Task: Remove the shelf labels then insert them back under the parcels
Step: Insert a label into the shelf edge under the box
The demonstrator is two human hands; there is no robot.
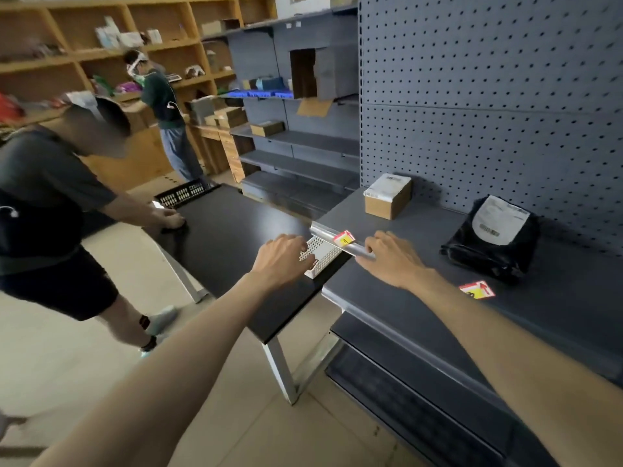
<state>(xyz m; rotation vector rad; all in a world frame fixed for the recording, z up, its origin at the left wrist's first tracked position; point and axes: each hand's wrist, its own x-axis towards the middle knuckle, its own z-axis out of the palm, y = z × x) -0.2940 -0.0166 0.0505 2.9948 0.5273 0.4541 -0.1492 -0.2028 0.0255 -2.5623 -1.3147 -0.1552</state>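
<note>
White perforated tray (pixel 319 256): set on the black table (pixel 232 244) beside the shelf end; one small dark item is seen at its near corner, the rest of its contents covered by the left hand (pixel 281 256).
Left hand: laid over the tray, fingers curled down; whether anything is pinched cannot be told.
Right hand (pixel 392 257): fingers pressed against the clear label strip (pixel 332 235) on the shelf (pixel 421 281) edge; actual grip is hidden.
Red-and-yellow label (pixel 344 237): seated in the strip, below the cardboard box (pixel 388 195).
Second label (pixel 477 290): lying loose on the shelf, near the black bag parcel (pixel 494 235); print is blurred.
Black crate (pixel 184 193): at the table's far end, contents not made out.
</note>
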